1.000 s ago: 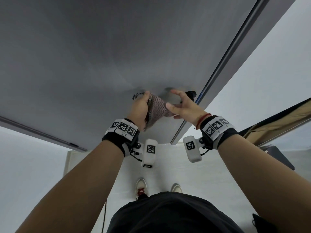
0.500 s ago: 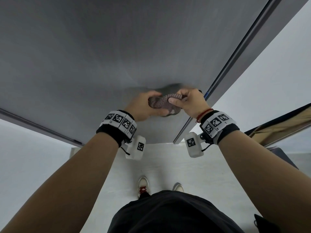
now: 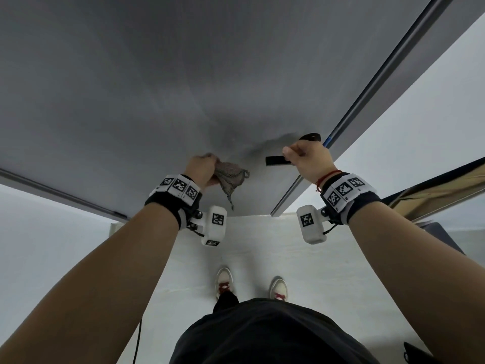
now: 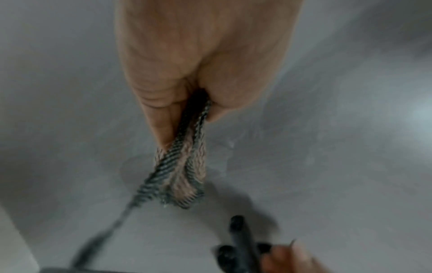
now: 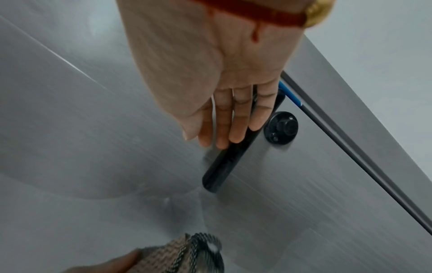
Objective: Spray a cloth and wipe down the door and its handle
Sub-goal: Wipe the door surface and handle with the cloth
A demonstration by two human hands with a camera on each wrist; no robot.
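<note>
**Door wipe under way, handle in hand**

While damp streaks already marked the grey brushed-metal door (image 3: 183, 74), much of its panel looked unwiped, by appearance. The left hand (image 3: 200, 170) clenched its fingers (image 4: 163, 114) around the bunched brown-and-grey woven cloth (image 3: 229, 178) beside the black lever handle (image 5: 224, 166). The right hand (image 3: 308, 158) wrapped curled fingers (image 5: 238, 118) round that handle.

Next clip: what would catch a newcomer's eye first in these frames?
First, the black handle standing out on the grey door near its right edge, with the right hand curled over it. Next, the left hand beside it, gripping a bunched brown cloth that hangs in front of the door. The door's surface shows faint smears around both hands.
</note>
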